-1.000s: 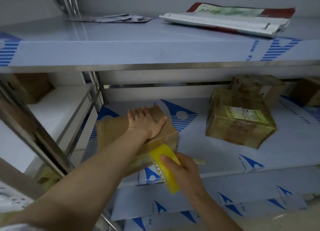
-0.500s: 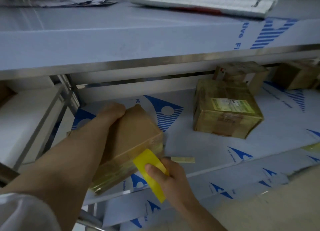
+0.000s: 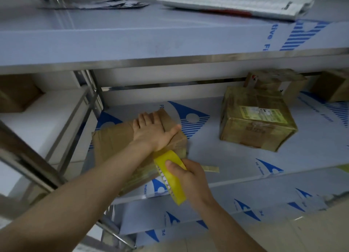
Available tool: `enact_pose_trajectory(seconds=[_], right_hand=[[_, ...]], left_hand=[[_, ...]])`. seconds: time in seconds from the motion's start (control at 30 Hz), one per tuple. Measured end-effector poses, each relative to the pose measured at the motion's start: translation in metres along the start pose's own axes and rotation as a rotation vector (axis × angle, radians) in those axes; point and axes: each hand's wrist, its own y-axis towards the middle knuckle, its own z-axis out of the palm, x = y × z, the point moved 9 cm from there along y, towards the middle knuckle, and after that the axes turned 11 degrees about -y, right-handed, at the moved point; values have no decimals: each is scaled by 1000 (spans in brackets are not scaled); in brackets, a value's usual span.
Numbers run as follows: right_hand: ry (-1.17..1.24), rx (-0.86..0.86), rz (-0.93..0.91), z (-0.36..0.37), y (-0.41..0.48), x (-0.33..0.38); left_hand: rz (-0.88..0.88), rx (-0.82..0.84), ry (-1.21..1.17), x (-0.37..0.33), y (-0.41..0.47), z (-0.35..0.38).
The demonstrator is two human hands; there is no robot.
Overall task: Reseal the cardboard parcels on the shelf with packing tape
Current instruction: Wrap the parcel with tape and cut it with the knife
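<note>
A plain cardboard parcel [image 3: 113, 138] lies at the front left of the middle shelf [image 3: 245, 168]. My left hand [image 3: 151, 132] presses flat on its top, fingers straight. My right hand [image 3: 190, 178] grips a yellow tape dispenser [image 3: 170, 178] with a toothed cutter, held against the parcel's near right corner. A loose strip of tape [image 3: 210, 169] lies on the shelf just right of that hand. A second parcel [image 3: 256, 119], wrapped in tape and bearing a label, sits further right.
Behind the labelled parcel stand a smaller box [image 3: 272, 81] and another box [image 3: 334, 85] at the far right. The upper shelf [image 3: 132, 40] overhangs and carries a folded bag [image 3: 236, 2] and papers [image 3: 105, 4]. A steel post [image 3: 90, 93] stands left.
My left hand went from gripping the parcel's far edge, with the parcel tilted, to lying flat on its top. The parcel lies level again. The dispenser stayed at the near corner.
</note>
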Motion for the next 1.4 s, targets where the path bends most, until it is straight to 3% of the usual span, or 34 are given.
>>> enact_pose_trajectory(seconds=[0.3,0.47,0.63,0.77,0.83,0.9,0.97,1.0,1.13,1.3,1.4], right_hand=[[22,14,11,-3,-3,2],[-16,13,-2,-4,-3,7],[-25,19,24,-3,-1,4],[-26,1,34,-3,-3,5],[-42,1,54,-5,-3,4],[-68,5,84,-9,-2,3],[-73,11,103,-9,-2,3],[-71,19,109,-8,-3,5],[-72,50,109,-11,-15,28],[-44,166,-86,-29,-27,118],[-3,202,-105,-30,-16,148]], left_hand=[[-33,112,-89,4,-9,1],[-104,-46,11,40,18,-17],[53,0,41,4,-8,-4],[207,143,-98,-17,-31,-1],[155,305,-255,1,-39,-18],[70,406,-132,36,-49,-29],[14,369,105,74,-59,-24],[-7,324,107,87,-62,-19],[76,216,-58,85,-71,-20],[-4,333,-618,79,-80,-65],[-31,398,-670,86,-82,-62]])
